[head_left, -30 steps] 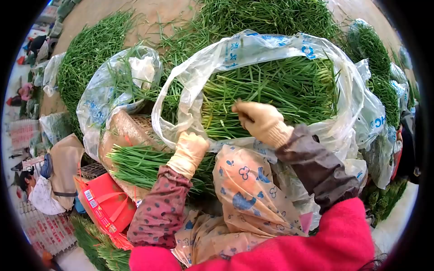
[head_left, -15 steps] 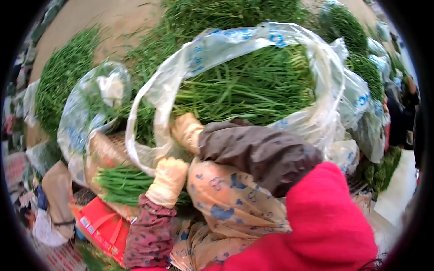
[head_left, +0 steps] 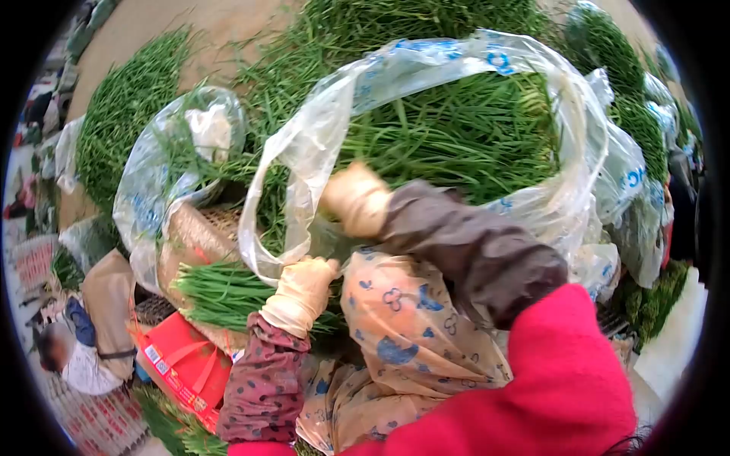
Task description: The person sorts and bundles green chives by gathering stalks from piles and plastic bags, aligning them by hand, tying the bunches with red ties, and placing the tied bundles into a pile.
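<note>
A large clear plastic bag (head_left: 323, 125) with blue print lies open in front of me, full of long green chives (head_left: 456, 137). My left hand (head_left: 303, 292), in a pale rubber glove, has its fingers closed at the near edge of the bag's mouth. Just inside that mouth is my right hand (head_left: 356, 199), gloved alike and smeared by motion; its fingers cannot be made out. A smaller bunch of chives (head_left: 220, 296) lies beside my left hand, its right end partly hidden behind the glove and sleeve. A patterned plastic cover (head_left: 411, 319) drapes over my knee.
Loose chives are heaped behind the bag (head_left: 426, 19) and at the left (head_left: 129, 114). Another clear bag (head_left: 141, 197) stands left, near a red carton (head_left: 186, 353). More filled bags (head_left: 650, 228) line the right. A person (head_left: 84, 365) is at the lower left.
The view has shifted, so most things appear further right. My right hand has lifted slightly and moved right, away from my left hand. The left hand stays at the bag's edge.
</note>
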Action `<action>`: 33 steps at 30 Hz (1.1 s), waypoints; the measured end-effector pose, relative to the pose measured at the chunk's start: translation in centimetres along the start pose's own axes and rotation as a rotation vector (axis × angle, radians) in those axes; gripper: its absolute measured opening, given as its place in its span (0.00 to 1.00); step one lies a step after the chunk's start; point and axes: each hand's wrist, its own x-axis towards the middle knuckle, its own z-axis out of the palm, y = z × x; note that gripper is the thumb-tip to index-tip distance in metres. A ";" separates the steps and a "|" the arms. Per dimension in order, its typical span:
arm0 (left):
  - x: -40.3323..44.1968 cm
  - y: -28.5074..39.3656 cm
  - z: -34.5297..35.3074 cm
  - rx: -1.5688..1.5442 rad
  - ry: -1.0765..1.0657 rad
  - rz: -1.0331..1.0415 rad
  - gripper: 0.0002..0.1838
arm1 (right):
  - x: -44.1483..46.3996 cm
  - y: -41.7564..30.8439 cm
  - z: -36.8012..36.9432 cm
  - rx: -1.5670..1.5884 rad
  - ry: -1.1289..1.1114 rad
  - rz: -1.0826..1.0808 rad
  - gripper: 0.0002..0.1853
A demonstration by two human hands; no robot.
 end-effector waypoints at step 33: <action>-11.1 11.1 4.9 -2.211 0.021 0.945 0.60 | -14.0 -14.8 -23.1 0.553 1.374 -1.388 0.22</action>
